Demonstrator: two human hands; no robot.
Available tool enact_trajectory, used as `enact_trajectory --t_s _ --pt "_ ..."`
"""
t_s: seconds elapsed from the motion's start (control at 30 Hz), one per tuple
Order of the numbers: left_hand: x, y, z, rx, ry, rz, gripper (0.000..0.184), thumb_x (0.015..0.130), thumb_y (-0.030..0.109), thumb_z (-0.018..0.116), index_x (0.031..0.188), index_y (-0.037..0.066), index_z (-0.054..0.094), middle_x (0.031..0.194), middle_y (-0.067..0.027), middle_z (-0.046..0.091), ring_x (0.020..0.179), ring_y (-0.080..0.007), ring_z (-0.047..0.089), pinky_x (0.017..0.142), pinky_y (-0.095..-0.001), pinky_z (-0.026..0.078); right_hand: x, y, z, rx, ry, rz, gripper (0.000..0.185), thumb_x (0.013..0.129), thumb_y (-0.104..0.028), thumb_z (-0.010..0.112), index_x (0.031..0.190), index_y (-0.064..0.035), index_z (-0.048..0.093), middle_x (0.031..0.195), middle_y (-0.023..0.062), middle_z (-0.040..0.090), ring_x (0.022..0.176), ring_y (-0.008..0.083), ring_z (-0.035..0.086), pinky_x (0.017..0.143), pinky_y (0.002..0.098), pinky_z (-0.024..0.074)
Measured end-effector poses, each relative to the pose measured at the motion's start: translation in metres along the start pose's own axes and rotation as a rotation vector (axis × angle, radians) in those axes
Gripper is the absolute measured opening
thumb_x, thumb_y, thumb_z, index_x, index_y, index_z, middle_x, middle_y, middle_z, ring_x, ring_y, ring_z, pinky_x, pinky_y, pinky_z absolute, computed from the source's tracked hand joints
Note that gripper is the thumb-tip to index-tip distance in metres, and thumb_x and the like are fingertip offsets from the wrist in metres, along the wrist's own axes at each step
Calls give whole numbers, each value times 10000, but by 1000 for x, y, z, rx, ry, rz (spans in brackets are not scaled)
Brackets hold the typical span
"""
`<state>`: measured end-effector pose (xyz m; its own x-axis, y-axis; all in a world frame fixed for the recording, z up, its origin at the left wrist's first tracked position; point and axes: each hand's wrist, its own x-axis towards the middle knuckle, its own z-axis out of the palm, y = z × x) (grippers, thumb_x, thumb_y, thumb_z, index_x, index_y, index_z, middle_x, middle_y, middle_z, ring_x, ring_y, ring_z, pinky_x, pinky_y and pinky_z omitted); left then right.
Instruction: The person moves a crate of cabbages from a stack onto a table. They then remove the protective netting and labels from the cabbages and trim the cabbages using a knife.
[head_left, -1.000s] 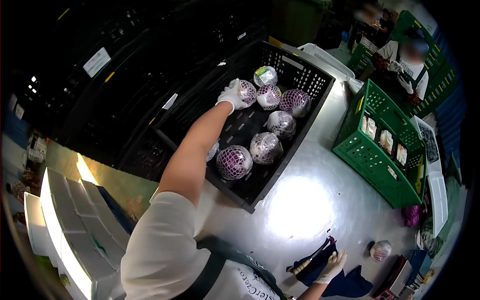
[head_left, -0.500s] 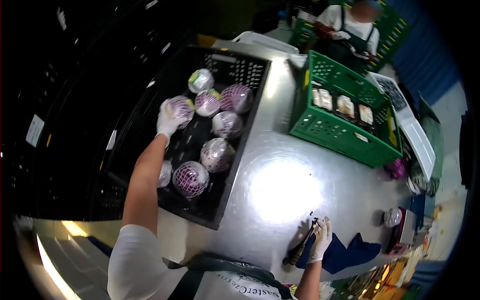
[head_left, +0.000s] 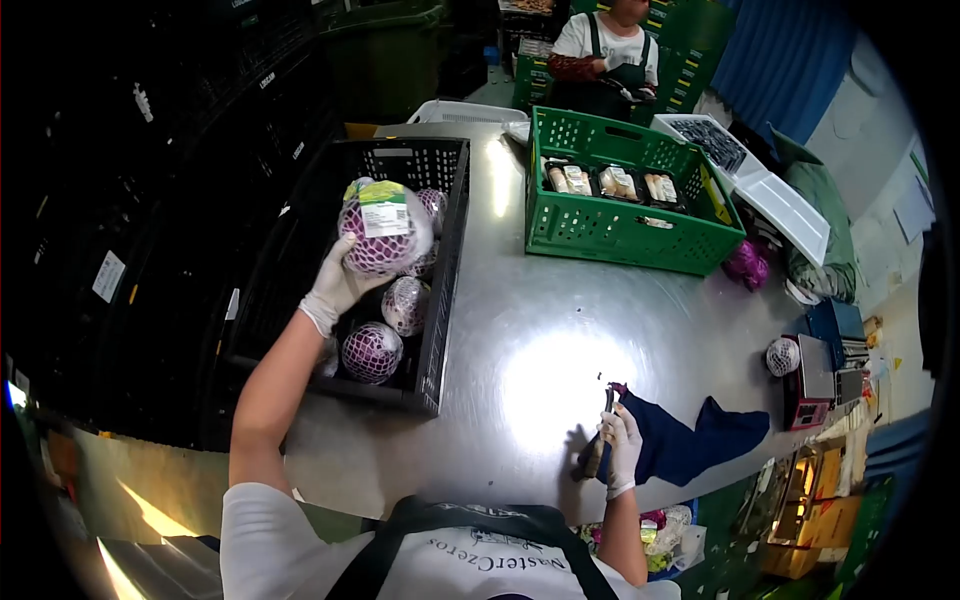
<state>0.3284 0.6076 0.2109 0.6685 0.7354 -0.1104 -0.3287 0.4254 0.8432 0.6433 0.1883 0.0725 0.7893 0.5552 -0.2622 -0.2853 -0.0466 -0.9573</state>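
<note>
My left hand (head_left: pixel 337 285), in a white glove, grips a film-wrapped red cabbage (head_left: pixel 377 250) in purple netting. The cabbage is raised above the black crate (head_left: pixel 452 260), its green and white label facing up. More wrapped cabbages lie in the crate, such as one netted cabbage (head_left: pixel 372 352) near its front end; the raised one hides some others. At the right, my gloved right hand (head_left: pixel 622 445) is closed around a slim dark tool (head_left: pixel 609 402) held upright; its exact kind is unclear. Beside that hand a dark blue cloth (head_left: pixel 690 440) lies crumpled on the steel table.
A green crate (head_left: pixel 620 240) with several labelled packs stands on the steel table (head_left: pixel 480 370). Rightward are a white foam box (head_left: pixel 790 215), a wrapped cabbage (head_left: pixel 783 357) and a red scale (head_left: pixel 806 408). Stacked black crates (head_left: pixel 150 270) rise at left. Another person (head_left: pixel 605 55) stands behind.
My left hand has lifted the netted cabbage up from among the others, and its label now faces me. My right hand stays near the cloth. The view has tilted upward.
</note>
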Motion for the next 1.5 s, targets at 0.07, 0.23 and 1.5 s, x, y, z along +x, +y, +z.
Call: enact_trajectory --t_s 0.07,0.23,1.5 --pt "-19 -13 43 -150 -155 25 681 854 440 585 1405 89 393 1346 -135 512 1218 -300 517 1041 -495 418 -6 4 6 -8 -50 -50 323 950 -159 545 1221 14 569 977 87 655 769 131 616 700 227 482" --pt "-57 -81 109 -331 -356 -92 762 802 511 625 1410 113 394 1370 -146 489 1224 -342 507 1035 -533 411 -30 -27 39 -130 -207 -163 376 980 -216 503 1278 8 543 1048 115 670 875 155 639 806 267 487" --pt "-112 -278 76 536 -241 -52 990 723 170 806 1479 51 178 1418 -157 377 1324 -252 379 1109 -379 309 -35 33 62 -66 -282 341 479 915 -290 628 1305 -29 531 1098 79 643 802 102 587 702 237 475"
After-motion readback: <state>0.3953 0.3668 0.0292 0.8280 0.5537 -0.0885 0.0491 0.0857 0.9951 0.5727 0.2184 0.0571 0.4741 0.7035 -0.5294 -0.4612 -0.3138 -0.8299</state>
